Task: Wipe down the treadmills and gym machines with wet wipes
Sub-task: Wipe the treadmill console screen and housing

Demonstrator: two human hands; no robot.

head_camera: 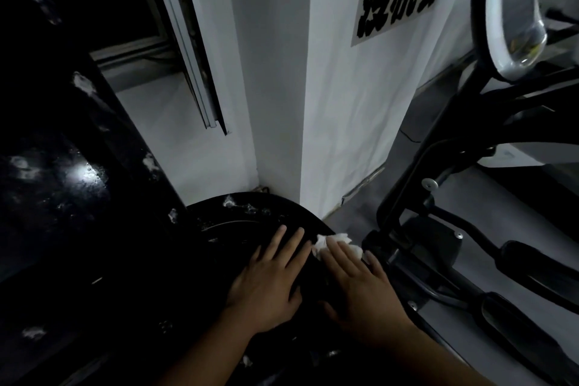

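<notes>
Fingers (343, 258) of right hand (363, 291) lie atop wet wipe (335, 240).

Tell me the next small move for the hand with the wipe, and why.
Probably slide the right hand and its wet wipe forward and left across the black cover toward the white specks near the wall corner. The wipe sits pressed under straight fingers at the cover's right edge; the specks beyond look unwiped. The left hand rests flat, bracing.
</notes>
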